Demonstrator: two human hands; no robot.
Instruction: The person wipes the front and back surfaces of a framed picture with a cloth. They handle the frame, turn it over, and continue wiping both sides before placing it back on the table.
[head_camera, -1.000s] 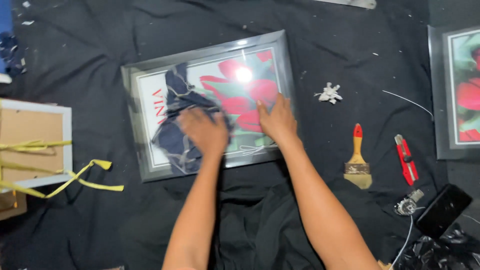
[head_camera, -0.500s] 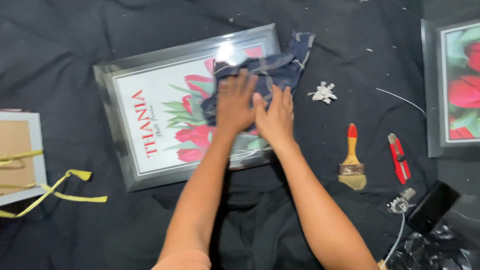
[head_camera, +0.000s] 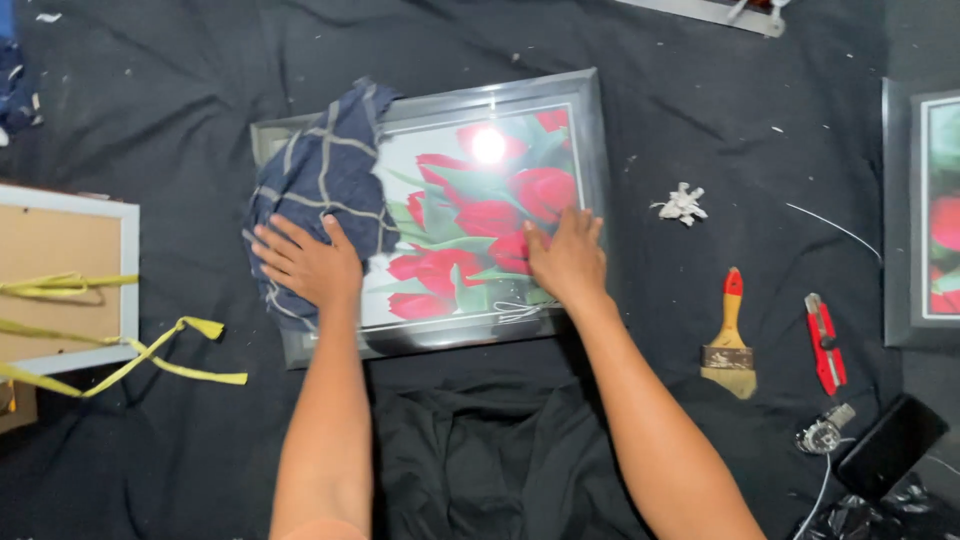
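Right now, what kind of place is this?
Probably a picture-framing work area on a black cloth: a framed flower print lies under both hands, another frame sits face down, and a paintbrush and red utility knife lie nearby.

Dark checked cloth (head_camera: 325, 190) covers the flat, grey-framed tulip picture's (head_camera: 470, 215) left end.

A black cloth (head_camera: 180, 90) carries the framed tulip picture (head_camera: 590, 120), paintbrush (head_camera: 730, 335), red cutter (head_camera: 825, 342) and yellow strap (head_camera: 150, 360).

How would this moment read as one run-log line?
left hand: pressing dark checked cloth on framed tulip picture | right hand: flat on glass | nearby: paintbrush, red cutter
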